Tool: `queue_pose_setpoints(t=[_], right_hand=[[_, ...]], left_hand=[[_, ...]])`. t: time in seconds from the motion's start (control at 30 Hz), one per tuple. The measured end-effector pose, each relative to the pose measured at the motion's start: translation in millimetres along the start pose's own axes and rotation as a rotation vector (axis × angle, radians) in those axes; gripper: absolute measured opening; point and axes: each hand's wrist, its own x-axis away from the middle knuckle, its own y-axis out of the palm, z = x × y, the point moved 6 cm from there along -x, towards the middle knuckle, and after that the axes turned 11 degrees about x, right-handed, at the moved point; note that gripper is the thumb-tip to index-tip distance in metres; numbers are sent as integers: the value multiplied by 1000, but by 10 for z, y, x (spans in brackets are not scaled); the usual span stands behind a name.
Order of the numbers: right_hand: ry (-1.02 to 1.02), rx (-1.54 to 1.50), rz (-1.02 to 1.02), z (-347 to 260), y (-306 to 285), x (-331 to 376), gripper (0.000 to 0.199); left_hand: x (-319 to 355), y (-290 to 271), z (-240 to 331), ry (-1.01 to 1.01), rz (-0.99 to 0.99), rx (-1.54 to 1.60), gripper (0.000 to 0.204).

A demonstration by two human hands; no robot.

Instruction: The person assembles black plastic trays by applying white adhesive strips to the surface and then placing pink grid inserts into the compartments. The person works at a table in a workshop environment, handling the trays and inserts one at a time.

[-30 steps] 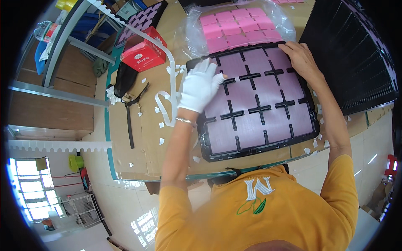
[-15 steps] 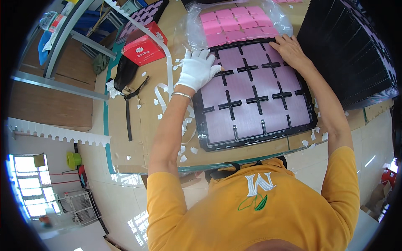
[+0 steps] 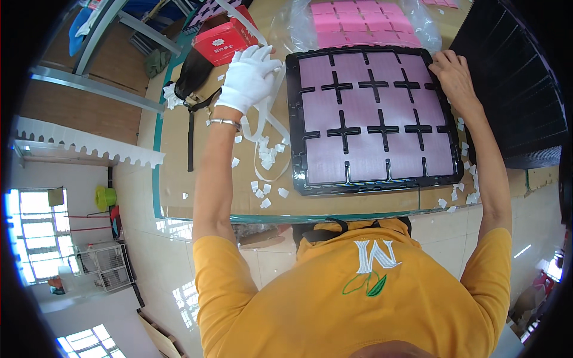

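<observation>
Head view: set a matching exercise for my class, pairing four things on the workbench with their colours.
Things:
1. tray
2. box
3. glove on the left hand
4. sheets in the clear bag

Colours:
a. bright pink
b. white
c. black
d. red

Pairs: 1-c, 2-d, 3-b, 4-a

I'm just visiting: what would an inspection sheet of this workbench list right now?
Surface: cardboard-covered table, green edged.
Job's things: black tray holding pale purple squares; white strip at its left edge.
Clutter: white scraps; red box; bag of pink squares; stacked black trays.
Hands: gloved left hand on the strip; bare right hand on the tray's far right corner.
Cables: black strap.
Surroundings: tiled floor, windows.
</observation>
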Motion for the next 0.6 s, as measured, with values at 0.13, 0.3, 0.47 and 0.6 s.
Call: queue_pose_setpoints(t=[0.13, 0.3, 0.47, 0.6], right_hand=[[-63, -23, 89, -188, -40, -22, 29], [-52, -32, -57, -136, 194, -8, 39], [307, -340, -169, 198, 135, 246, 39], [503, -476, -168, 243, 313, 714, 32]], left_hand=[[-81, 149, 227, 36, 9, -10, 37], [-163, 487, 320, -10, -213, -98, 42], [42, 156, -37, -298, 227, 165, 31], [548, 168, -68, -668, 264, 564, 29]])
